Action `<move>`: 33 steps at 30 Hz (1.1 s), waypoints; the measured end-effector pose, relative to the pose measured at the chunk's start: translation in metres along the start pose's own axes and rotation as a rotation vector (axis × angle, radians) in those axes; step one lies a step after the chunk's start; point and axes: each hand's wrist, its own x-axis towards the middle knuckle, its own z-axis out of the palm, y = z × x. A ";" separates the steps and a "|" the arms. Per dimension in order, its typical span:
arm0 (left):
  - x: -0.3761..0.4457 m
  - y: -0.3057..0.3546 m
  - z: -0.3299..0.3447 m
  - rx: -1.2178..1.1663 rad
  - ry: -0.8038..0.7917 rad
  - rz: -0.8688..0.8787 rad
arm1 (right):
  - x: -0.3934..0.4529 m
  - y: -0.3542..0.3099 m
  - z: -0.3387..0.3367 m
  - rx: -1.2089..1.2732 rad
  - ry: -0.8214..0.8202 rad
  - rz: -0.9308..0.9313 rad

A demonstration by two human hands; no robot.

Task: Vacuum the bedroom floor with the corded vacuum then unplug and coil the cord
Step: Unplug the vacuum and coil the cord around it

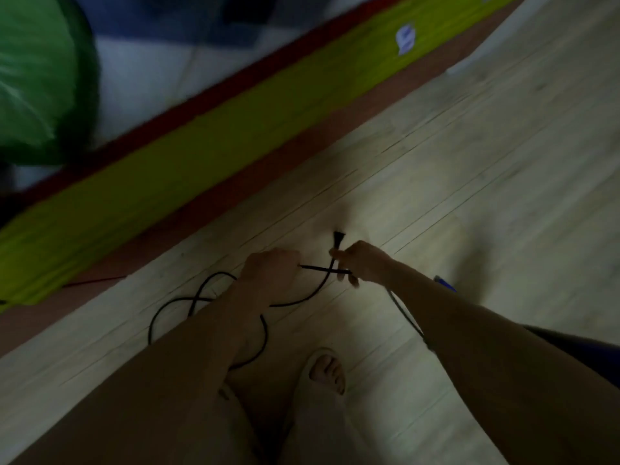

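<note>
The bed (201, 156), with its yellow-green side panel and a green pillow (37, 78) on top, runs diagonally across the upper part of the blurred, dim view. Beside the bed lies the pale wooden floor (469, 162). On the floor, near the bed's edge, the black cord (174, 302) loops loosely. The left hand (268, 268) has its fingers curled round the cord. The right hand (360, 263) pinches the cord just below the plug (336, 237), which points toward the bed. A sandalled foot (323, 370) stands below the hands.
</note>
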 end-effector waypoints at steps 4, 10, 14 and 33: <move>-0.056 0.016 -0.063 -0.170 0.050 0.005 | -0.089 -0.028 -0.039 0.161 -0.094 -0.056; -0.150 0.069 -0.207 -0.382 0.231 -0.044 | -0.251 -0.081 -0.140 0.552 -0.016 -0.265; -0.255 0.114 -0.268 -0.525 0.435 0.151 | -0.373 -0.112 -0.171 0.998 -0.061 -0.340; -0.471 0.266 -0.469 -0.524 0.785 0.270 | -0.711 -0.100 -0.227 0.900 0.000 -0.738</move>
